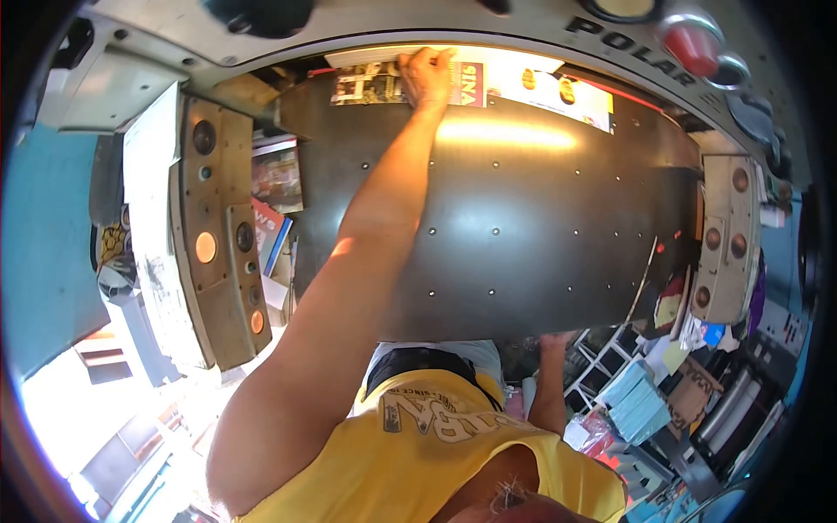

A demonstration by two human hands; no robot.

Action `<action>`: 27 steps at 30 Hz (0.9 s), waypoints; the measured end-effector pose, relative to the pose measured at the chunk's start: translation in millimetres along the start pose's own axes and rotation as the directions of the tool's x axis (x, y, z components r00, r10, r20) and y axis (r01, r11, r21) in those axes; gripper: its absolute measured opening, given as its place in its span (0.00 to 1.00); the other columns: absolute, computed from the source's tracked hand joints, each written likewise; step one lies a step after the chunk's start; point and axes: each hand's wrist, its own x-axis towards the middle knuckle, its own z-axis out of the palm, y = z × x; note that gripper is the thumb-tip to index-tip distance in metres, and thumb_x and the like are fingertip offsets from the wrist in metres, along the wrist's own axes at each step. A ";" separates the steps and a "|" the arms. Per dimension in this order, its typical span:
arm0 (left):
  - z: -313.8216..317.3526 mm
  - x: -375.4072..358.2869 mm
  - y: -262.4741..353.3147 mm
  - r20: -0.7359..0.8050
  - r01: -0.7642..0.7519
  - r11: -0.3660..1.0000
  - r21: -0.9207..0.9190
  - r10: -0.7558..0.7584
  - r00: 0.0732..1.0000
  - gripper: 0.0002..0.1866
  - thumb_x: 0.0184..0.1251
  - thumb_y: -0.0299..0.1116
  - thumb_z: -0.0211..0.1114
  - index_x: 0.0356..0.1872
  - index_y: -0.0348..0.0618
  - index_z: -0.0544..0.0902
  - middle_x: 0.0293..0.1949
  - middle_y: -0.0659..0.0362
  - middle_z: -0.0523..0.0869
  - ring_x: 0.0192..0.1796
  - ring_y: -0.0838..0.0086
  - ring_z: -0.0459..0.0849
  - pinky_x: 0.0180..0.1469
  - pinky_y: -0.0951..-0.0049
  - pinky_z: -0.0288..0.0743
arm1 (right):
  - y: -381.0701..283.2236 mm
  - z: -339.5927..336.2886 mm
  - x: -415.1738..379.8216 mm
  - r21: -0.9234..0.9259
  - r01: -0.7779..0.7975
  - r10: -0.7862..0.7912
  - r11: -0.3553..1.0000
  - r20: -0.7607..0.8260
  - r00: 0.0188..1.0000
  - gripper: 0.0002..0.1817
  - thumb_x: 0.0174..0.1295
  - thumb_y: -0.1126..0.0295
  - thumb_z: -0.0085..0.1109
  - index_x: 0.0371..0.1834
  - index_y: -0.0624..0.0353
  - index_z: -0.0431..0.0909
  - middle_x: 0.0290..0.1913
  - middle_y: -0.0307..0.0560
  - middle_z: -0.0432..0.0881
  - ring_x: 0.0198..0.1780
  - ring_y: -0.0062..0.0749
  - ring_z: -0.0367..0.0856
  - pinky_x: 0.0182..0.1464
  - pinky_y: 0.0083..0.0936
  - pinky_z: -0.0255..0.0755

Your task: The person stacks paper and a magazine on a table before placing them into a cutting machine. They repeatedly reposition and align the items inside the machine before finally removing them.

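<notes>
My left hand (426,77) reaches to the far side of the dark metal table, its fingers bent and closed at a printed sheet (471,85) with the letters "SINA" on it. A dark picture on the printed paper (370,84) shows left of the hand. To the right lies a white and yellow printed sheet (554,94) under a bright light. My right hand (554,339) is low at the table's near edge; its fingers are mostly hidden.
The dark metal table (532,200) has small round studs. A machine body marked "POLAR" (628,52) spans the far side, with a red knob (691,45). Side panels (218,235) flank the table. Stacked blue paper (635,401) and a white rack (602,359) are at lower right.
</notes>
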 end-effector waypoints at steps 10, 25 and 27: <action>-8.7 -1.9 15.9 0.006 0.013 1.000 -0.018 -0.013 1.000 0.20 0.55 0.50 0.79 0.23 0.43 0.88 0.26 0.53 0.84 0.44 0.57 0.79 0.49 0.53 0.75 | -4.0 -17.0 7.0 0.013 -0.039 0.038 0.999 0.045 0.998 0.33 0.74 0.40 0.48 0.65 0.59 0.79 0.62 0.48 0.83 0.63 0.46 0.78 0.69 0.46 0.71; -10.7 -2.7 18.1 -0.003 0.017 1.000 -0.006 -0.017 1.000 0.17 0.54 0.47 0.80 0.25 0.43 0.89 0.29 0.53 0.84 0.45 0.58 0.79 0.50 0.56 0.75 | -1.5 -30.0 9.3 -0.054 0.034 -0.037 0.998 -0.051 0.998 0.35 0.75 0.38 0.46 0.67 0.58 0.76 0.62 0.45 0.81 0.63 0.43 0.78 0.67 0.43 0.74; -9.1 -2.1 15.4 0.010 0.028 0.999 -0.017 -0.028 1.000 0.17 0.55 0.48 0.80 0.25 0.44 0.89 0.30 0.52 0.84 0.46 0.57 0.79 0.50 0.56 0.75 | -1.1 -27.6 9.8 -0.076 0.045 -0.050 0.996 -0.065 0.997 0.35 0.75 0.38 0.46 0.67 0.58 0.77 0.62 0.45 0.81 0.63 0.42 0.78 0.67 0.42 0.74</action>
